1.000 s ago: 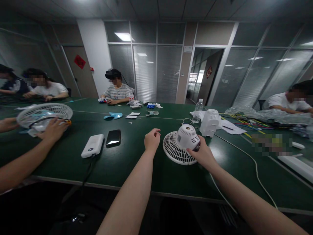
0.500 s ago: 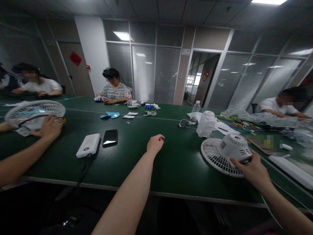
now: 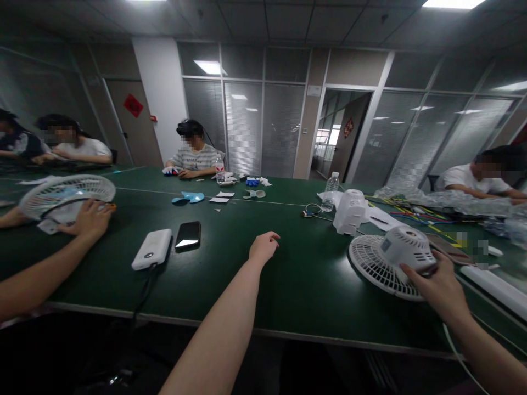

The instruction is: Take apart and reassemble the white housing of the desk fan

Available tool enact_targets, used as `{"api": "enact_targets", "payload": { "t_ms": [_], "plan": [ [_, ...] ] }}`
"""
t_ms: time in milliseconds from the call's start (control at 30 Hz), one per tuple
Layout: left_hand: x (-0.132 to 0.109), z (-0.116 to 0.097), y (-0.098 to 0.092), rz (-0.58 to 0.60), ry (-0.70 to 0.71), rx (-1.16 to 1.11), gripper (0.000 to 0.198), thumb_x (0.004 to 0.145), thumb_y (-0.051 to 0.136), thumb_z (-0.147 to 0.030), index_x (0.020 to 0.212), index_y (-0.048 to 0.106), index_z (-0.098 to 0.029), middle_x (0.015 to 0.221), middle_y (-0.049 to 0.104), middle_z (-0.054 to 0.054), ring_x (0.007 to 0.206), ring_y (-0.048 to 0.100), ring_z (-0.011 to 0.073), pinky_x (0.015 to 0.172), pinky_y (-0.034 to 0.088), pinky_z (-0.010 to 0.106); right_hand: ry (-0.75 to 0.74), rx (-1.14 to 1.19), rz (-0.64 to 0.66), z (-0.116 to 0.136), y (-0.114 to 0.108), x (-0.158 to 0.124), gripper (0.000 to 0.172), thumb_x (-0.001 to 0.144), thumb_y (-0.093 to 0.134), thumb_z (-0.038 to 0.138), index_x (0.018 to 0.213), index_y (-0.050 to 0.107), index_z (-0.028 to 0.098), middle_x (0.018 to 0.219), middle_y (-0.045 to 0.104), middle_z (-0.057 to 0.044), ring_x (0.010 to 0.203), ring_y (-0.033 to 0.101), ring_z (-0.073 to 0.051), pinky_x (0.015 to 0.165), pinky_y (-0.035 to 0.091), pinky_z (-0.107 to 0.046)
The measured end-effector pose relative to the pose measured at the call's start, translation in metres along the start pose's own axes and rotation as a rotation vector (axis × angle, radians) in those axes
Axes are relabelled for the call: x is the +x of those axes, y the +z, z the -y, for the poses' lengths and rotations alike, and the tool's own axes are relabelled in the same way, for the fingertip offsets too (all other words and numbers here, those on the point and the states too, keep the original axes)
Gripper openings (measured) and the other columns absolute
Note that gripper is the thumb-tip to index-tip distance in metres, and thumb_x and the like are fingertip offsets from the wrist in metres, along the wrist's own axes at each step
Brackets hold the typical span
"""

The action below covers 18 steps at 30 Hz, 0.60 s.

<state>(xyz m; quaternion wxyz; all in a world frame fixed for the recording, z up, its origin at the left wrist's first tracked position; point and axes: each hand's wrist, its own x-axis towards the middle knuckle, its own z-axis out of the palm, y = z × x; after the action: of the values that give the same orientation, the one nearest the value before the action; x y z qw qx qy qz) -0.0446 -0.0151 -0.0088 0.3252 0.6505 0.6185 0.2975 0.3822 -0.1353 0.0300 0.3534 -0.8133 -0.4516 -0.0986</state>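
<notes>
My right hand (image 3: 443, 288) grips the motor housing of a white fan head (image 3: 405, 249), thumb on the near side and fingers around the right side. The fan head lies grille-down, its round slatted grille (image 3: 370, 266) against the green table. My left hand (image 3: 263, 248) hovers over or rests on the middle of the table, fingers curled; whether anything is inside them is hidden. Just beyond the fan head stands a white plastic fan part (image 3: 351, 211), with a thin cable beside it.
A white power bank (image 3: 152, 249) and a black phone (image 3: 188, 236) lie to the left. A neighbour's hand (image 3: 91, 218) holds another fan grille (image 3: 68, 192). A water bottle (image 3: 330, 192), blue fan blades (image 3: 188, 198) and colored wires (image 3: 424, 211) lie farther back.
The view has shifted a little. My right hand and the fan head have slid slightly to the right; my left hand looks nearly unchanged.
</notes>
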Motion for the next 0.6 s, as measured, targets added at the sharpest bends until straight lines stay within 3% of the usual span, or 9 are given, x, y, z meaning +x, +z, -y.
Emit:
{"api": "enact_targets", "payload": {
  "t_ms": [200, 367, 500, 600],
  "plan": [
    [-0.002, 0.0, 0.0, 0.009, 0.001, 0.004, 0.032, 0.09, 0.046, -0.022, 0.119, 0.059, -0.031, 0.107, 0.07, -0.001, 0.069, 0.064, 0.0112, 0.058, 0.049, 0.02, -0.049, -0.022, -0.037, 0.009, -0.009, 0.008, 0.09, 0.06, 0.057, 0.071, 0.134, 0.046, 0.021, 0.121, 0.062, -0.016, 0.105, 0.062, -0.041, 0.084, 0.05, -0.049],
    [-0.003, -0.002, -0.001, 0.008, -0.001, 0.009, 0.031, 0.091, 0.045, -0.023, 0.118, 0.06, -0.03, 0.107, 0.07, -0.001, 0.069, 0.064, 0.0112, 0.059, 0.049, 0.021, 0.099, -0.012, 0.011, 0.025, -0.011, 0.014, 0.085, 0.062, 0.059, 0.071, 0.132, 0.048, 0.023, 0.117, 0.064, -0.019, 0.102, 0.063, -0.04, 0.078, 0.05, -0.048],
    [-0.002, -0.003, 0.0, 0.012, -0.005, 0.011, 0.033, 0.091, 0.044, -0.023, 0.12, 0.059, -0.028, 0.108, 0.069, 0.001, 0.069, 0.064, 0.0117, 0.059, 0.048, 0.021, -0.004, -0.067, -0.024, 0.025, -0.01, 0.021, 0.084, 0.064, 0.056, 0.071, 0.133, 0.048, 0.025, 0.122, 0.062, -0.019, 0.109, 0.06, -0.04, 0.081, 0.049, -0.048],
    [-0.001, -0.004, 0.0, 0.02, -0.006, 0.012, 0.033, 0.09, 0.045, -0.023, 0.12, 0.059, -0.028, 0.109, 0.069, 0.002, 0.069, 0.064, 0.0116, 0.059, 0.048, 0.021, 0.093, -0.027, -0.031, 0.021, -0.007, 0.023, 0.085, 0.063, 0.058, 0.072, 0.133, 0.048, 0.025, 0.118, 0.064, -0.019, 0.105, 0.061, -0.04, 0.078, 0.049, -0.049]
  ]
}}
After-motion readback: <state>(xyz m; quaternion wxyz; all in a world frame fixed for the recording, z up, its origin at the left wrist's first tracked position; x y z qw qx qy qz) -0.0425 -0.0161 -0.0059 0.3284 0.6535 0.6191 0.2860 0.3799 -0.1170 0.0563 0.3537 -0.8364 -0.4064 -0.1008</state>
